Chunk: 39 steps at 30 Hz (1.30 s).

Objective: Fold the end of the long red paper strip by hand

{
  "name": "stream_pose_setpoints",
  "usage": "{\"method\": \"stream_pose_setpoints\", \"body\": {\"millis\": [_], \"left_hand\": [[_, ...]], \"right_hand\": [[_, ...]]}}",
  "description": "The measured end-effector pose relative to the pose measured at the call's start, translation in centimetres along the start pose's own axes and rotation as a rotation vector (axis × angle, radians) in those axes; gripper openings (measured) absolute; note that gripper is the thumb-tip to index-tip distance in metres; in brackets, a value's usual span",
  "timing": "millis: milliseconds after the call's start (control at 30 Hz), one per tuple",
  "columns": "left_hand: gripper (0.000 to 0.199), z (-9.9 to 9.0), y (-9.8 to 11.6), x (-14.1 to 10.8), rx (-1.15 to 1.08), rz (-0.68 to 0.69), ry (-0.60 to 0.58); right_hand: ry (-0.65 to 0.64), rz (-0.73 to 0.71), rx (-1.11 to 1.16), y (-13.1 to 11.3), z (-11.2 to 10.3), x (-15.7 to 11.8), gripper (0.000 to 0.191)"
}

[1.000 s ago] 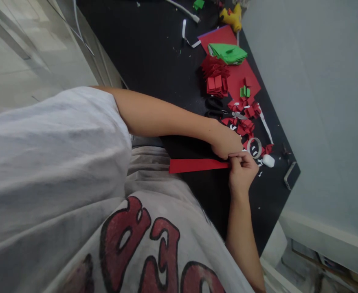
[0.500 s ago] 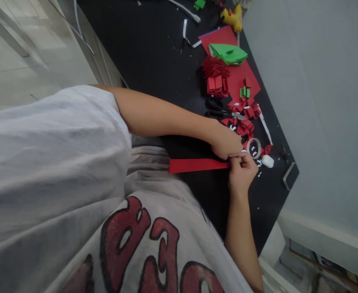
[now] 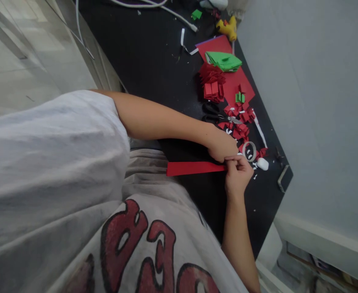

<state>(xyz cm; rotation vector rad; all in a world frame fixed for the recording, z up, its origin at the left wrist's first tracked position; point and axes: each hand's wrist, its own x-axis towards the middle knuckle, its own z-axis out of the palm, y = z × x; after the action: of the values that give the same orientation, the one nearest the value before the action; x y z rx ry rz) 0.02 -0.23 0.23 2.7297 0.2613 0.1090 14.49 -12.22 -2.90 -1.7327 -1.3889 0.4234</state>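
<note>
Red paper strip (image 3: pixel 194 168), one end held, long axis toward the body

Item: one long, narrow strip of red paper, seen over the near edge of a black desk (image 3: pixel 142 53). Its free end reached past that edge, against the grey cloth (image 3: pixel 148 160) at the wearer's lap; whether its length touched the desktop could not be told.

Orientation: the strip ran almost straight from the hands back toward the body, so nearly all of it lay on the wearer's side of the grip. It appeared to narrow toward the held end.

Grip: the right hand (image 3: pixel 240 175) was the nearer, thumb and fingertips pinched together on the far end of the strip. The left hand (image 3: pixel 223 144) sat just beside it, fingers curled and knuckles near the right fingertips; its fingertips were hidden, and whether it also held paper could not be told.

Surroundings: beyond the hands, a tape ring (image 3: pixel 254 150) and a white case (image 3: pixel 262 163), with a phone (image 3: pixel 285 178) near the desk corner. To the left-hand side, folded red pieces (image 3: pixel 242 131), black-handled scissors (image 3: pixel 227 119), a stack of pleated red paper (image 3: pixel 213 83) and a green folded bundle (image 3: pixel 224 61).
</note>
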Motion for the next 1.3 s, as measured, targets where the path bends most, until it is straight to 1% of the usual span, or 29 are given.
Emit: {"method": "stream_pose_setpoints", "body": {"millis": [167, 433, 633, 767, 1000, 1167, 1300], "left_hand": [[0.019, 0.22, -0.29, 0.27, -0.013, -0.028, 0.007], [0.018, 0.48, -0.66, 0.37, -0.039, -0.033, 0.013], [0.023, 0.10, -0.43, 0.23, 0.044, 0.011, -0.020], [0.022, -0.21, -0.32, 0.02, 0.058, 0.024, -0.030], [0.023, -0.06, -0.45, 0.28, 0.063, 0.011, -0.059], [0.020, -0.29, -0.32, 0.18, 0.034, -0.012, -0.047], [0.022, -0.38, -0.28, 0.10, 0.041, -0.009, -0.056]], "right_hand": [[-0.026, 0.049, -0.010, -0.13, -0.11, -0.02, 0.014], [-0.048, 0.066, -0.019, -0.30, -0.12, 0.17, 0.014], [-0.063, 0.097, 0.012, -0.49, -0.03, 0.13, 0.016], [-0.060, 0.089, 0.011, -0.58, -0.01, 0.12, 0.016], [-0.073, 0.091, 0.037, -0.66, -0.06, 0.14, 0.016], [-0.075, 0.094, 0.045, -0.68, -0.03, 0.16, 0.016], [-0.077, 0.093, 0.029, -0.78, -0.04, 0.16, 0.016]]}}
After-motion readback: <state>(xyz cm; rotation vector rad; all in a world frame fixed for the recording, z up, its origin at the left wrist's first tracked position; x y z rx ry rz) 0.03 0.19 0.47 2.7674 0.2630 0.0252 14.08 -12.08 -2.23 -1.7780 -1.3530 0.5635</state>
